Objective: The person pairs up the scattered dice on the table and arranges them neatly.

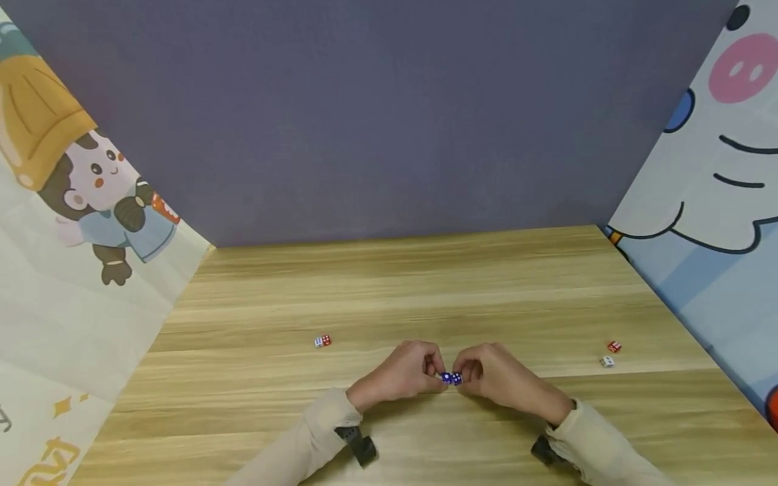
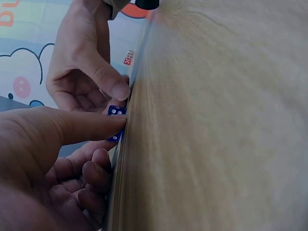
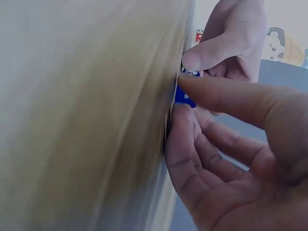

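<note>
Two dark blue dice with white pips meet side by side on the wooden table, in the middle of the head view. The left hand (image 1: 406,370) pinches the left blue die (image 1: 446,377) between thumb and fingers. From the other side, the right hand (image 1: 503,379) pinches the right blue die (image 1: 457,379) the same way. In the left wrist view the left thumb partly covers the blue dice (image 2: 117,110). Fingertips of both hands hide much of the blue die (image 3: 183,97) in the right wrist view.
Left of the hands, a white die (image 1: 319,342) touches a red die (image 1: 326,339). Off to the right lie another red die (image 1: 614,346) and a white die (image 1: 607,362), slightly apart. A grey panel (image 1: 389,121) stands along the back of the wooden table (image 1: 425,283), with printed sheets at both sides.
</note>
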The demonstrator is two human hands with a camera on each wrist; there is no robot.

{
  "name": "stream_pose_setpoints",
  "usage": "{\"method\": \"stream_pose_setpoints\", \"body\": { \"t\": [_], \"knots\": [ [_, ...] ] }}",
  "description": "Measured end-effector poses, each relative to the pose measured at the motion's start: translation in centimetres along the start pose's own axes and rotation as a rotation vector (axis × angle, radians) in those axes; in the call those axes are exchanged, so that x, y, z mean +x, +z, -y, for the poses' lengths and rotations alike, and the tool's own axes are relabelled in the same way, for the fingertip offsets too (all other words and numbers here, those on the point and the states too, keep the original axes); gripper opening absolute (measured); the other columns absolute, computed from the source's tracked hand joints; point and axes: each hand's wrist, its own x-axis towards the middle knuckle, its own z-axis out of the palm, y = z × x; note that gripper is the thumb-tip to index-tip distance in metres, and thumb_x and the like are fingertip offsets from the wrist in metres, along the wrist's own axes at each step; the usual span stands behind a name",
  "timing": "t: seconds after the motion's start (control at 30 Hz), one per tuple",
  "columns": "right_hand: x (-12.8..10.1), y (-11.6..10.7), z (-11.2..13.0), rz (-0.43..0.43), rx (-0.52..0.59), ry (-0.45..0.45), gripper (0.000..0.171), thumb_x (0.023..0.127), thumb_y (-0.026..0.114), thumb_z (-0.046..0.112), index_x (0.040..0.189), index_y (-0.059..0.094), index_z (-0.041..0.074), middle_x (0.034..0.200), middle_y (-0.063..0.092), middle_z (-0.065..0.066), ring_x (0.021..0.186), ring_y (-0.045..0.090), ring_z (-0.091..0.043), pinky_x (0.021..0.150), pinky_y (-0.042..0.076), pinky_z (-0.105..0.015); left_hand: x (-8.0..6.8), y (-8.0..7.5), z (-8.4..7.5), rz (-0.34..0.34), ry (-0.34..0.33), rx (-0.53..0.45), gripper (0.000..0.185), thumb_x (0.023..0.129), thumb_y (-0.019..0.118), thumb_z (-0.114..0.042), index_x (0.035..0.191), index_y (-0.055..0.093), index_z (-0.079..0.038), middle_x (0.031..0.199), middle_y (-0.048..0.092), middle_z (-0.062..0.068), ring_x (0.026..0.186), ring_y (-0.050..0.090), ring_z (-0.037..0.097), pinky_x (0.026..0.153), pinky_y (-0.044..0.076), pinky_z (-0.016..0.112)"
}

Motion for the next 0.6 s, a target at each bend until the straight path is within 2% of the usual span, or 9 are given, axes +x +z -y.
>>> {"method": "stream_pose_setpoints", "body": {
  "t": [0.1,0.33,0.6],
  "knots": [
    [-0.2,0.1,-0.4,-0.009,0.054,0.023,0.018,0.078,0.082,0.002,0.091,0.071,0.008,0.076,0.065,0.004,0.068,0.06,-0.004,0.061,0.052,-0.024,0.0,0.0,0.0,0.0,-0.004,0.001,0.018,0.079,0.084,-0.011,0.081,0.066,-0.012,0.066,0.055,-0.009,0.058,0.049,0.0,0.056,0.043,0.017],
    [-0.3,0.5,-1.2,-0.046,0.199,0.09,0.014,0.077,0.084,0.01,0.084,0.071,0.009,0.071,0.062,0.001,0.062,0.054,-0.008,0.055,0.045,-0.022,0.0,0.1,-0.1,-0.011,-0.003,0.006,0.018,0.078,0.084,-0.011,0.08,0.066,-0.012,0.065,0.055,-0.009,0.058,0.049,0.0,0.056,0.043,0.017],
    [-0.3,0.7,-1.4,-0.05,0.24,0.099,0.016,0.077,0.084,0.012,0.084,0.071,0.008,0.068,0.059,0.0,0.058,0.05,-0.007,0.052,0.041,-0.021,-0.1,0.1,-0.1,-0.012,-0.011,-0.006,0.017,0.079,0.084,-0.01,0.081,0.066,-0.011,0.066,0.055,-0.009,0.058,0.049,0.001,0.055,0.043,0.017]
  ]
}}
